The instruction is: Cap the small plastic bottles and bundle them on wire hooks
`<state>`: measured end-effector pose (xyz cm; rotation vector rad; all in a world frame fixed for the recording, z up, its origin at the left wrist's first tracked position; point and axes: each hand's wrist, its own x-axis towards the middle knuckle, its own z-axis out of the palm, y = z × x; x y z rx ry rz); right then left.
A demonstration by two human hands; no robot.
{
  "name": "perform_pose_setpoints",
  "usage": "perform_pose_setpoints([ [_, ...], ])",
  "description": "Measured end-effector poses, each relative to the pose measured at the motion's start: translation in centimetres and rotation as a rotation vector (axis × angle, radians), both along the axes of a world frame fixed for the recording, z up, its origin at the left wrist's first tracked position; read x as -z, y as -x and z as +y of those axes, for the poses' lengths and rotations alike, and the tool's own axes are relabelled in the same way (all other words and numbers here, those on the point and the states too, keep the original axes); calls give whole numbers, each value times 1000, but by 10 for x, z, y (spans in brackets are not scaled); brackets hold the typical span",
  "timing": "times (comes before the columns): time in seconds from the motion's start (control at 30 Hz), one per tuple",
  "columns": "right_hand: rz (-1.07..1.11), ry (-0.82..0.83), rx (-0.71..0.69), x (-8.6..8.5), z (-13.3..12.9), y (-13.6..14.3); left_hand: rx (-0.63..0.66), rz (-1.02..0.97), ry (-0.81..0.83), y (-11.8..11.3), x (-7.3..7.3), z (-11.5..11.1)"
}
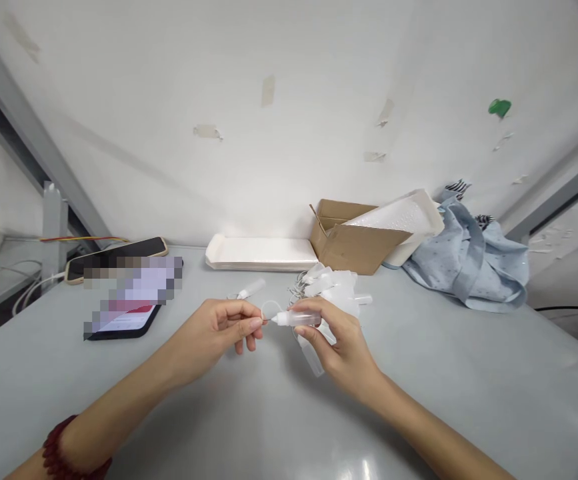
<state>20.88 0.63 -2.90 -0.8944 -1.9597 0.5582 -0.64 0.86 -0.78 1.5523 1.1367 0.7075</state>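
Plastic bottle [303, 319] in right grip [345, 345], cap [283, 319] protruding.

We see bright, even light that seems to come from above, bouncing off the white wall [319, 67]. Soft shadows spread on the grey tabletop [469, 373] below the left hand [229, 325] and right hand [336, 340]; we catch small glare spots at its near edge. Wide-angle stretching bends the sides, the upper right corner darkens, and coarse pixelation covers part of a phone [139, 320].
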Motion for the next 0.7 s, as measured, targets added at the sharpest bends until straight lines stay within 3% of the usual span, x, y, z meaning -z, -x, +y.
perform_pose_setpoints([
  [0.43, -68, -213, -64, 5, 1, 0, -1, 11, 15, -2, 6, -1],
  [0.7, -110, -195, -154, 12, 1, -1, 7, 42, 57, -6, 11, -3],
])
